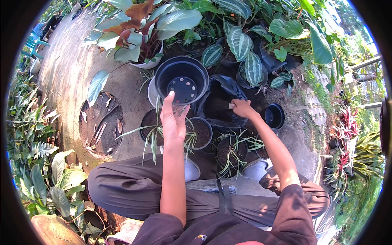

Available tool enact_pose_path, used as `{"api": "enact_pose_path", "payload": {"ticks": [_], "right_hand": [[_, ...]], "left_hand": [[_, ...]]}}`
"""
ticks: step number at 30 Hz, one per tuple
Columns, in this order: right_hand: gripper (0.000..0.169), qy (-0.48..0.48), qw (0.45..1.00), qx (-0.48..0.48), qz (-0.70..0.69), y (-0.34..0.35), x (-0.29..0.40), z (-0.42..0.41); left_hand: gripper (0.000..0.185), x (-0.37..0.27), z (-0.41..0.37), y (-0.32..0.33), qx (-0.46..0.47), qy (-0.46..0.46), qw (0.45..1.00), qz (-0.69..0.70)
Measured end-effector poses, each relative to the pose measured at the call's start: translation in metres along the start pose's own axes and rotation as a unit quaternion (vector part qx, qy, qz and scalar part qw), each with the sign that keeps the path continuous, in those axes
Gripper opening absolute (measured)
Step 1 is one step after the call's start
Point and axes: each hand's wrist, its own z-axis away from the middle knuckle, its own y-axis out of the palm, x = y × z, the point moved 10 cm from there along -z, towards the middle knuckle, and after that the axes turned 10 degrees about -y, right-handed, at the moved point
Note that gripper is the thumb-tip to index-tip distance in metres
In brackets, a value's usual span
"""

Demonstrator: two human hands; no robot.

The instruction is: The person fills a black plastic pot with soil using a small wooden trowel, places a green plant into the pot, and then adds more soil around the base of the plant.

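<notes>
My left hand [173, 122] grips the near rim of a black plastic plant pot [182, 65], thumb over the rim and fingers beneath. The pot tilts towards me, and its floor shows several pale drainage holes and no soil. My right hand [242, 108] is closed over an open black plastic bag [228, 84] with dark soil [216, 104] inside. A small pale object [231, 106] pokes out of that fist; the rest is hidden, so I cannot tell what it is.
Before my feet stand a soil-filled pot [199, 133] and a pot with a striped spider plant [231, 151]. A small black pot [274, 116] sits right of the bag. Leafy potted plants [240, 44] crowd the far side. A round soil-filled opening [101, 125] lies left.
</notes>
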Motion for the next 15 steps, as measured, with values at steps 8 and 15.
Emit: {"api": "enact_pose_path", "payload": {"ticks": [8, 15], "right_hand": [[0.028, -0.012, 0.997, -0.073, -0.005, -0.074, -0.01, 0.06], [0.03, -0.012, 0.994, -0.105, -0.013, -0.148, -0.002, 0.105]], "left_hand": [[0.087, 0.036, -0.005, 0.014, 0.04, -0.045, 0.995, -0.076], [0.085, 0.056, -0.004, 0.017, 0.014, -0.068, 0.992, -0.101]]}}
